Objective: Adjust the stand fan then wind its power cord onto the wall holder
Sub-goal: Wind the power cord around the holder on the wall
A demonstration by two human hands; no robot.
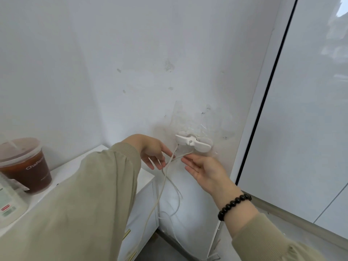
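Wall (150, 53) above the wall holder (194, 143) is bare, so access from above and in front is open. The left side is tight, with the surface (64, 172) right corner near. The glossy panel (301, 129) edge bounds the right. Slack cord (165, 178) loops hang below, beside the surface's right edge. The cup (28, 166) is well apart, far left.

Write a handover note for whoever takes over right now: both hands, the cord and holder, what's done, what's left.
Left hand: open, fingers at the power cord, gripping nothing.
Right hand: open, palm up, fingertips just below the wall holder.
Cord runs from the holder down between the hands; slack hangs beside the white cabinet.
Fan out of view; its adjustment can't be checked.
Done: cord caught on the holder. Left: wind up the hanging slack.
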